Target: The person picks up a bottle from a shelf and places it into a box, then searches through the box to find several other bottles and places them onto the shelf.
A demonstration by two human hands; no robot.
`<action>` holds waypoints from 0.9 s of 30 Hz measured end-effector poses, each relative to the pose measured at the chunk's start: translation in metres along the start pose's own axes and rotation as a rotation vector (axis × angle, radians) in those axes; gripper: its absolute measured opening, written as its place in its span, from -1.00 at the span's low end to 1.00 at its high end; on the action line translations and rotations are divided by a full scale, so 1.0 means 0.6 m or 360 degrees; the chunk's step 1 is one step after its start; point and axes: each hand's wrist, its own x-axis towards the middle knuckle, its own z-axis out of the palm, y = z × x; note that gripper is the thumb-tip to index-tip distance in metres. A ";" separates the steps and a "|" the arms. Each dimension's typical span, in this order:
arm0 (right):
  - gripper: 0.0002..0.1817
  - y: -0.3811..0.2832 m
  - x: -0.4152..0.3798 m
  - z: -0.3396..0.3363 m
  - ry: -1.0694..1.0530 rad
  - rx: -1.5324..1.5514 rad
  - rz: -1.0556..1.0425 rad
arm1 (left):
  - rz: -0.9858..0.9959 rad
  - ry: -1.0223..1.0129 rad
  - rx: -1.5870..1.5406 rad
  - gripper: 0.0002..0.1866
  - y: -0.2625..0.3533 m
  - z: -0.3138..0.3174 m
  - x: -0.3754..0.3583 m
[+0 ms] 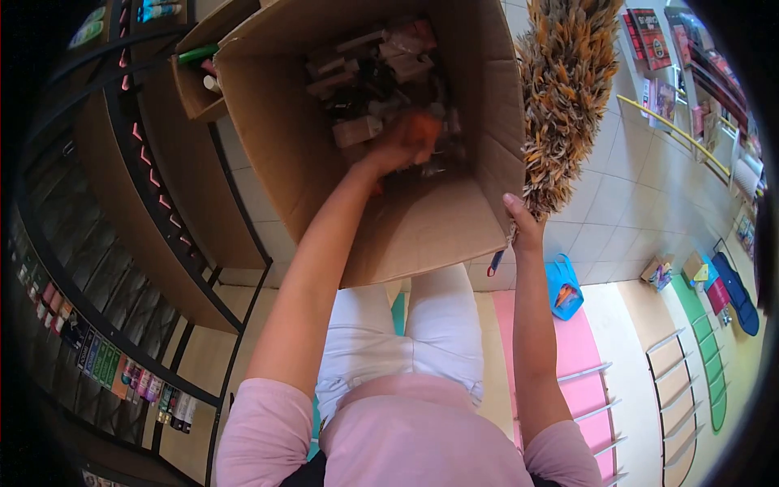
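A large open cardboard box (430, 223) is tilted in front of me, with small clear and white packages (357, 130) and dark items inside. My left hand (406, 142) reaches down among them, blurred, with something orange at its fingers; its grip cannot be made out. At the box's right edge, my right hand (526, 223) has its thumb on the cardboard rim and its other fingers mostly hidden. A brown feather duster (568, 89) is beside the box, its lower end by my right hand.
Shelving with a dark frame (122, 341) and small products stands at the left. A smaller carton (195, 85) is behind the box. At the right are a blue bag (564, 288), a yellow rod (673, 130) and pink and green panels with metal prongs.
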 end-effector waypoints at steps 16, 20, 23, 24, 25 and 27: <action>-0.53 -0.022 -0.014 0.016 0.0030 -0.0011 -0.0027 | -0.0474 0.0607 0.1693 -0.06 -0.030 -0.070 -0.011; -0.52 0.010 0.002 -0.008 -0.0019 0.0017 0.0083 | -0.0376 0.0664 0.1871 -0.14 -0.089 -0.074 0.009; -0.53 0.009 -0.001 -0.011 0.0005 0.0002 0.0050 | -0.0477 0.0632 0.1563 -0.21 -0.041 -0.073 0.003; -0.53 0.003 -0.004 -0.008 0.0023 -0.0002 0.0043 | -0.0539 0.0601 0.1475 -0.23 -0.011 -0.071 -0.003; -0.54 0.000 -0.006 -0.004 0.0033 -0.0004 0.0036 | -0.0505 0.0704 0.1350 -0.23 -0.001 -0.066 -0.005; -0.53 0.014 0.004 -0.018 0.0051 -0.0014 0.0111 | -0.0420 0.0919 0.1119 -0.22 0.022 -0.055 0.001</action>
